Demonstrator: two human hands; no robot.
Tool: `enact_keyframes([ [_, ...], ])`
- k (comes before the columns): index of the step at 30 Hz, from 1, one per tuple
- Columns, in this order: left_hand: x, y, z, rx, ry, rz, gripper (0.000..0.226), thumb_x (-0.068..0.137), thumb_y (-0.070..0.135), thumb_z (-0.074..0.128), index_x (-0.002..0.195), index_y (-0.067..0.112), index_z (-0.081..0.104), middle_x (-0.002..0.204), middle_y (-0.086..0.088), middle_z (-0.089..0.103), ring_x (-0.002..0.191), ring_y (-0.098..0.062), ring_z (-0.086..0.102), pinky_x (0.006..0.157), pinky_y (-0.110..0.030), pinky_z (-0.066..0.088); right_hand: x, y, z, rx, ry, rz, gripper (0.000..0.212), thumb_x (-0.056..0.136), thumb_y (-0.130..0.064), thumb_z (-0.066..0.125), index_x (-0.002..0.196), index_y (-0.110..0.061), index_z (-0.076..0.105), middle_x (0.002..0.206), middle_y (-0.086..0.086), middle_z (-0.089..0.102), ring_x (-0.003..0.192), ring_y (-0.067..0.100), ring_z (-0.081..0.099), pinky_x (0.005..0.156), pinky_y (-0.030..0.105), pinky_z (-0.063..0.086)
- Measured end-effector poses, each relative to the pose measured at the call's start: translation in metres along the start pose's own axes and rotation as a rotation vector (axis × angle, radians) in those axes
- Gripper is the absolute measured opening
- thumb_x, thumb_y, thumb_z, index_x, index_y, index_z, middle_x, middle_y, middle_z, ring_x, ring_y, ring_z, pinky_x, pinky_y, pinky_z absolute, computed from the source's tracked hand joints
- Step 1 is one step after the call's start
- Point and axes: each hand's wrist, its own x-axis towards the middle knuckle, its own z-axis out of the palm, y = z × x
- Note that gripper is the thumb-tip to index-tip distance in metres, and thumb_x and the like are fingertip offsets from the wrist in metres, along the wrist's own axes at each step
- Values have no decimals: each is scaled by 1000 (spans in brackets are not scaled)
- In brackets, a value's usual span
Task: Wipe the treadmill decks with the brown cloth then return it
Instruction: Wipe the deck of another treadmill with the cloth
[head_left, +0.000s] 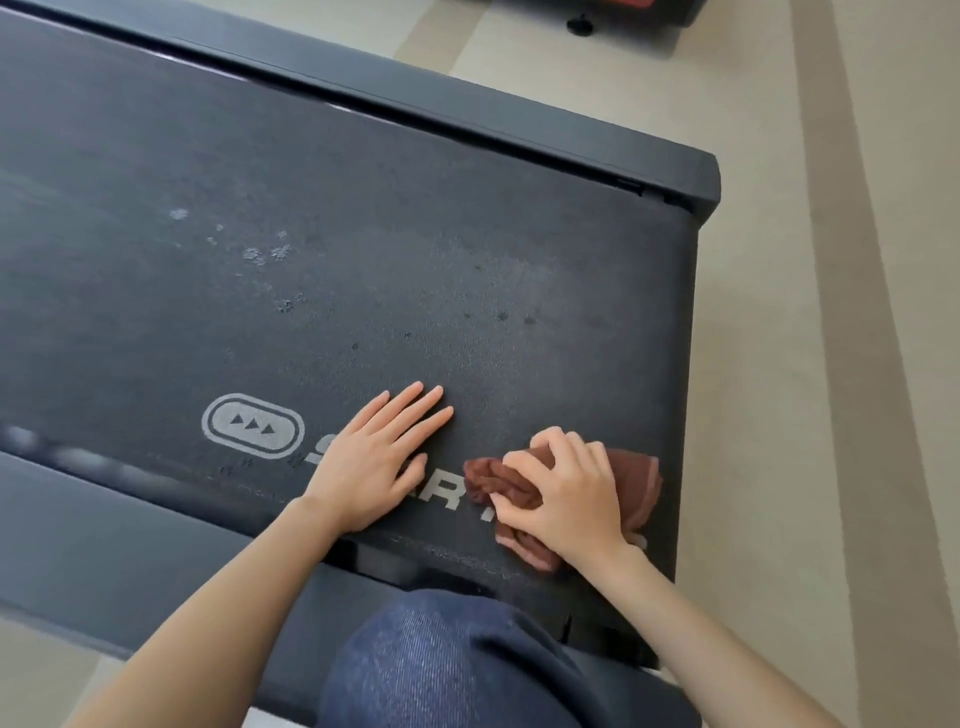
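Left hand (374, 457) flat on the treadmill belt (363, 234), palm down, fingers straight and slightly spread, holding nothing. Right hand (566, 493) just beside it, fingers curled, gripping the brown cloth (641, 480) and pressing it onto the belt near the rear end. Cloth is bunched, reddish-brown, partly covering the white belt lettering (441, 496).

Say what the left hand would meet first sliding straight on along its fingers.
The left hand would cross bare belt, passing dark spots, and probably meet the far rail first. The cloth lies off that line.
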Motion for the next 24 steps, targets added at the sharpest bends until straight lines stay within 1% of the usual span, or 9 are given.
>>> enact_keyframes([
  [4,4,-2,3,-6,33,26,54,90,33,31,143,23,35,153,4,25,143,-19,18,115,-39,12,98,16,29,-27,55,124,26,68,-49,65,80,-27,66,86,3,55,76,25,53,65,34,37],
  [7,1,-4,9,-43,64,14,54,90,33,35,144,26,34,154,6,25,143,-16,17,115,-38,13,179,35,53,-52,23,238,31,73,-53,61,89,-26,65,92,5,55,82,28,55,69,37,37],
  [10,4,-8,13,-56,97,29,55,90,34,38,144,28,34,154,7,24,143,-14,16,116,-36,12,245,51,69,-69,-26,261,36,77,-57,56,99,-29,62,101,4,53,95,28,53,77,38,36],
  [12,6,-10,13,-57,94,33,55,89,34,39,144,29,34,154,8,24,143,-13,16,116,-36,12,265,54,73,-77,-36,290,36,78,-57,55,101,-30,61,105,5,52,99,29,52,79,38,35],
  [14,6,-11,11,-46,82,27,55,88,34,40,143,29,35,154,8,24,143,-13,16,115,-36,12,264,51,73,-109,-20,311,37,80,-57,54,104,-30,60,108,7,52,100,31,51,80,40,35],
  [16,5,-7,9,-46,71,15,55,88,34,41,142,29,36,153,8,26,143,-14,18,115,-36,13,246,43,70,-134,-18,288,38,82,-58,53,105,-29,59,109,9,51,99,31,50,79,40,37],
  [20,3,-6,3,-19,57,22,54,88,33,37,142,28,38,152,6,27,142,-16,18,115,-36,11,174,18,51,-155,-37,210,36,82,-56,55,103,-27,60,103,9,53,89,30,51,72,38,38],
  [22,3,-4,3,11,56,9,54,89,33,34,143,27,37,152,6,25,142,-17,17,117,-39,12,128,4,42,-131,-7,147,33,79,-53,57,98,-27,61,98,7,54,84,29,52,69,37,38],
  [24,3,-2,1,37,41,11,54,90,34,31,143,28,36,152,6,25,142,-17,19,116,-47,17,84,-6,32,-114,1,112,34,80,-55,52,97,-28,61,96,4,53,83,25,52,68,34,40],
])
